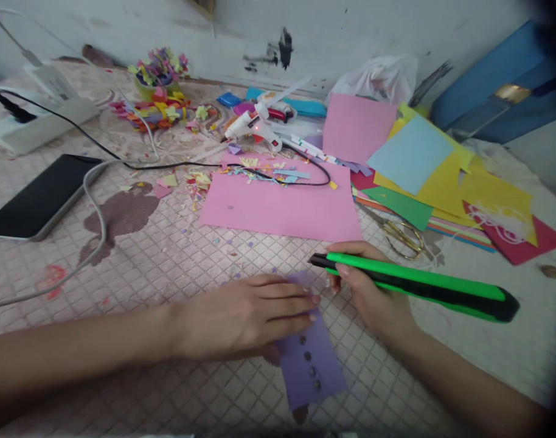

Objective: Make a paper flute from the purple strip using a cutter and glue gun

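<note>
My left hand (pixel 255 310) lies flat across a strip of purple paper (pixel 312 365), fingers stretched out and covering its upper part. Several small dark round spots run in a row down the uncovered part; whether they are holes or marks I cannot tell. In my right hand (pixel 364 286) is a green and black utility knife (pixel 419 283), held between thumb and fingers just right of the paper. Its dark tip points left, above the tablecloth, and its thick end reaches out to the right.
Behind my hands lies a pink sheet (pixel 282 210) with paper scraps. A white glue gun (pixel 255 125) with a lit red light stands beyond it. Gold-handled scissors (pixel 403 237) and coloured paper (pixel 415 155) are at right. A phone (pixel 38 198), cables and a power strip (pixel 45 131) occupy the left.
</note>
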`<state>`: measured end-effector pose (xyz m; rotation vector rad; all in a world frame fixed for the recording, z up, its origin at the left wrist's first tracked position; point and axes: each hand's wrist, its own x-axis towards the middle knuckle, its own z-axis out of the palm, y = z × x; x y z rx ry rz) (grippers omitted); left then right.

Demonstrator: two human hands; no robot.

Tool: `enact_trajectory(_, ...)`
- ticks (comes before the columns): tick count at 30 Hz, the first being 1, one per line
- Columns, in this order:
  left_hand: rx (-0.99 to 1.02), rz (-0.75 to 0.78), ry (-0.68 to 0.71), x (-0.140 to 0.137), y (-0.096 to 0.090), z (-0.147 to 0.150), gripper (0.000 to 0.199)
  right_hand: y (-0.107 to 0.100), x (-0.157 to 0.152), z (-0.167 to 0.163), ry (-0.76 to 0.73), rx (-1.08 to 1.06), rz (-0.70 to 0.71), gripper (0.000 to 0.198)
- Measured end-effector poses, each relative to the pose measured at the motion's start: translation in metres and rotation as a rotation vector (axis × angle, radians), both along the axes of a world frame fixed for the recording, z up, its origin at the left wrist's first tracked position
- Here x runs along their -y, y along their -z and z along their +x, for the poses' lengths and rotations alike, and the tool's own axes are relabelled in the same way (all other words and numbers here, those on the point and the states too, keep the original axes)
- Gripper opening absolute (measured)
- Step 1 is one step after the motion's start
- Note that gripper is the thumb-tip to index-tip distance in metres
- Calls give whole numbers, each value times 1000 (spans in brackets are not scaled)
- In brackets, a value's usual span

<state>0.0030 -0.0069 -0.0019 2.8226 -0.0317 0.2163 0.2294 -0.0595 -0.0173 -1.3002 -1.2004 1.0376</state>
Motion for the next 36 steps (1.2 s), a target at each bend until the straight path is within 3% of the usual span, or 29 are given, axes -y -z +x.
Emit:
enact_trajectory(5,6,-6,70,-11,0,11,53,0,-3,5,45,13,20,17)
enact_trajectory(12,75,86,-149,3,4,15,62,-6,-4,8,53,-28,14,16)
enact_trajectory(17,86,-62,-320,-7,-4,0,69,-10,-3,8,11,-1,44,17)
enact_trajectory(25,113,-323,-341,-23,7,-20,60,-34,3,-16,-270,181,-11,20)
enact_trajectory(32,178,-410,-294,-25,8,-18,52,-23,3,-36,-257,274,83,20)
enact_trajectory(36,196,-445,-271,-26,8,-22,55,-28,2,-40,-285,333,64,19)
